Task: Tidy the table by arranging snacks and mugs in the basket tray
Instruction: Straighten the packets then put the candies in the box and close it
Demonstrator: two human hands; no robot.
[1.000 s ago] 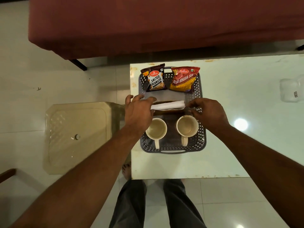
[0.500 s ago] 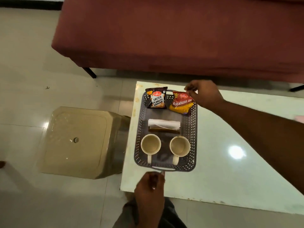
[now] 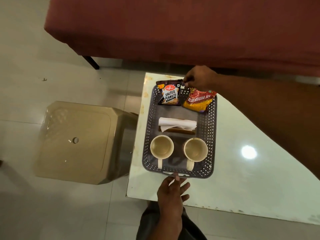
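Left hand (image 3: 170, 191), fingers spread, is laid against the near handle of the basket tray (image 3: 211, 135), seemingly to steady it. Right hand (image 3: 199, 78) pinches the salted peanuts packet (image 3: 169, 95) corner, propped beside the aloo bhujia sev packet (image 3: 199, 101). Two mugs (image 3: 161, 147) are seated at the near end.

Beige square plastic stool (image 3: 76, 141), hole in seat centre, on pale tiled floor (image 3: 52, 49) left of the left hand. Dark red upholstered sofa (image 3: 190, 32) beyond the right hand, one black leg (image 3: 90, 62) showing. Glossy white table top (image 3: 242, 179) under both hands, edges chipped and stained.
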